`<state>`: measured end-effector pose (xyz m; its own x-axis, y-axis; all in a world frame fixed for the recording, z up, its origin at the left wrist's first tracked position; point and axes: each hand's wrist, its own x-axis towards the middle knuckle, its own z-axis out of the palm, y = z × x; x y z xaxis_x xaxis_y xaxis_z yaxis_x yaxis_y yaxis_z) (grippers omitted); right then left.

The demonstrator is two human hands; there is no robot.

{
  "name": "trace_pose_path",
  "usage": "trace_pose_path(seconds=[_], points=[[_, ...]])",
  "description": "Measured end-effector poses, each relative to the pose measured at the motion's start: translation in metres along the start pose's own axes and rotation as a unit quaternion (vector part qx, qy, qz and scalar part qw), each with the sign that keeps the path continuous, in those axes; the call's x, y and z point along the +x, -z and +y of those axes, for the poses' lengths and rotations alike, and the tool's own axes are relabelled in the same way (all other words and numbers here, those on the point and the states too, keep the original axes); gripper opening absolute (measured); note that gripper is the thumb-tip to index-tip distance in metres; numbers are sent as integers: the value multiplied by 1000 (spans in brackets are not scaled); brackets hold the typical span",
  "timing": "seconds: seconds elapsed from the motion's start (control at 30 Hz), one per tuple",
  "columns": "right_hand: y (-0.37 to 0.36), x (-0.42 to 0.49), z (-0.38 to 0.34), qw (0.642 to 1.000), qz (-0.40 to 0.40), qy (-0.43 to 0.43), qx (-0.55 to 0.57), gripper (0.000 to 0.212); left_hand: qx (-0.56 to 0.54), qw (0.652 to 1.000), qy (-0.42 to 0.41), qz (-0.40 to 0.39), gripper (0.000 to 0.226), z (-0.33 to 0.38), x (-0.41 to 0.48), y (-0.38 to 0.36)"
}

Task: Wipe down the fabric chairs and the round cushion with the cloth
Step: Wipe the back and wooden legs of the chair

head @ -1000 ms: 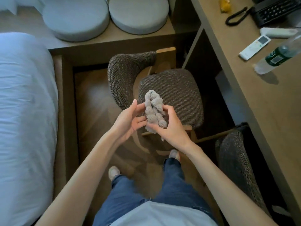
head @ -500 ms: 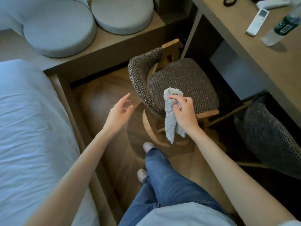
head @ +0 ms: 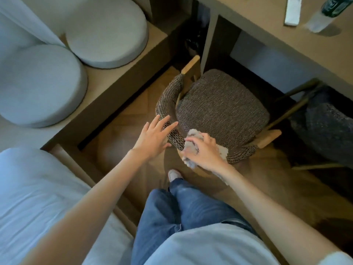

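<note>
Wooden platform [head: 107,81] with 2 round cushions [head: 38,87]; herringbone floor [head: 118,134] under chair [head: 219,109]

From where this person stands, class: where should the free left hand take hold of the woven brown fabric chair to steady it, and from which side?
Grip the curved woven backrest from above and from the person's left. That rim arcs nearest the open left hand, while the right hand presses the grey cloth farther along it.

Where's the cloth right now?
In the head view the cloth is just right of centre, bunched under the right hand against the near curved backrest of the chair. The left hand is open beside it.
</note>
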<state>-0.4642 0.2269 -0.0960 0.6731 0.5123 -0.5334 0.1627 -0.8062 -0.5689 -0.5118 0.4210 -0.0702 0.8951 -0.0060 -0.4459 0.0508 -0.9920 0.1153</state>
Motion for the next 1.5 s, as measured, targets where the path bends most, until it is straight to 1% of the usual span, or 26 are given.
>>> trace_pose_path(seconds=[0.07,0.13,0.23,0.3,0.4,0.43,0.5,0.57,0.63,0.77,0.8,0.87,0.9,1.0,1.23,1.3,1.4,1.5], points=[[-10,-2,-5,1000,20,-13,-16,58,32,998,-49,-9,73,-13,12,0],[-21,-2,-6,998,47,-40,1,61,62,993,-104,-10,71,-26,27,-2],[-39,4,-8,991,102,-86,-2,65,131,976,-164,-50,69,-42,50,-4],[-47,10,-14,984,133,-121,-15,68,140,964,-215,-72,70,-50,65,-1],[-58,17,-24,964,198,-170,-57,73,143,935,-319,-62,70,-61,86,-2],[-62,19,-26,956,223,-180,-63,74,145,930,-335,-50,68,-66,93,-7],[-72,20,-28,943,264,-190,-66,75,157,921,-351,-61,67,-71,101,-13],[-83,22,-27,932,289,-204,-76,76,157,911,-380,-39,67,-75,106,-17],[-91,24,-29,917,319,-231,-64,76,152,909,-389,-12,63,-79,113,-22],[-101,30,-26,891,375,-254,-23,73,111,911,-394,47,43,-80,114,-29],[-101,32,-25,888,383,-254,-25,73,91,914,-393,49,42,-80,113,-28],[-97,37,-22,877,409,-250,-31,74,56,918,-386,63,57,-79,118,-22],[-92,40,-21,872,423,-246,-32,75,50,918,-385,76,58,-78,124,-17],[-69,51,-11,861,451,-231,-45,75,75,911,-394,100,45,-69,150,-9],[-11,67,40,885,407,-216,-68,78,117,926,-355,50,67,-23,193,8],[6,72,57,889,399,-214,-67,75,115,931,-341,53,72,-9,206,12],[37,85,79,894,392,-208,-64,71,104,935,-332,69,73,10,232,19],[68,100,96,909,347,-218,-72,75,114,945,-305,30,70,29,258,32]])
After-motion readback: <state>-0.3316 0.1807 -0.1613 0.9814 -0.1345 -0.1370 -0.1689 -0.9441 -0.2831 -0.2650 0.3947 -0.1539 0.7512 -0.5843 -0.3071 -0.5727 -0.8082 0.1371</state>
